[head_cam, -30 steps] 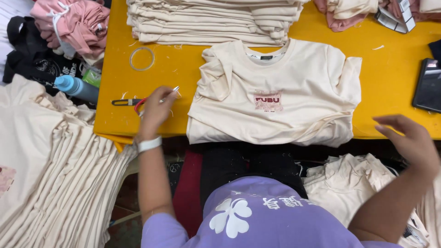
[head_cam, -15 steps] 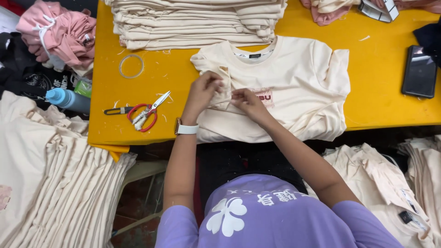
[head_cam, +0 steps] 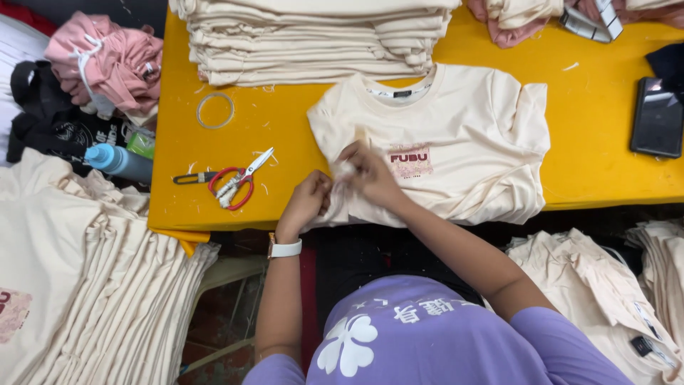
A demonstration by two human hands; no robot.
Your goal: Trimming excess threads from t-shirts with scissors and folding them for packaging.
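- While we lean over the near edge of the yellow bench, our left hand and right hand meet on the cream T-shirt, which lies face up with its collar turned away from us, so the front and hem stay within reach.
- Our left-hand fingers curl shut around a fold of the shirt's lower left side, seemingly to hold the cloth taut; our right-hand fingers pinch narrowly on the same bunched patch, though we cannot tell whether they grip a loose thread or only fabric.
- To the left of the shirt, the red-handled scissors lie on the bench, blades slightly parted, close enough for our left hand to snatch, probably for trimming; thread scraps lie around them.
- Further left and beyond the scissors rests a clear tape ring.
- Directly behind the shirt's collar stands a pile of folded cream shirts, touching it.
- Right of the shirt, well apart, a dark phone lies flat, clear of the working area.
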